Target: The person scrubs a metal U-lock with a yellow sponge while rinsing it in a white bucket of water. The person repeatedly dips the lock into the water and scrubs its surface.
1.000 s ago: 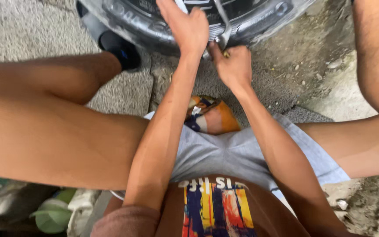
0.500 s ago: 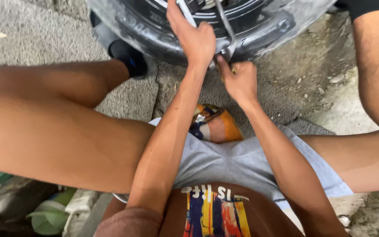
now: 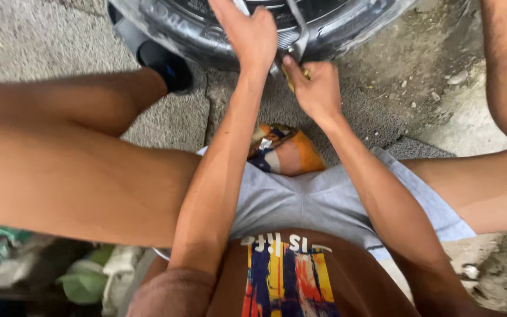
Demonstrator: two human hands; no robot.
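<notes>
Tyre (image 3: 206, 29): lying flat on the concrete ground (image 3: 48, 41) at the top of the view, directly under both hands.
Metal lever (image 3: 298, 35): slanting across the tyre's sidewall, passing between the two hands (its lower end is hidden).
Left hand (image 3: 249, 32): pressing down on the tyre, fingers curling over it beside the lever; what it is gripping cannot be told.
Right hand (image 3: 317, 88): closing in a loose fist at the tyre's edge, pinching something small and yellowish.
Change: both hands are sitting higher in view than half a second ago, and the tyre is showing less.
Rag (image 3: 283, 149): lying crumpled, orange and patterned, between the knees.
</notes>
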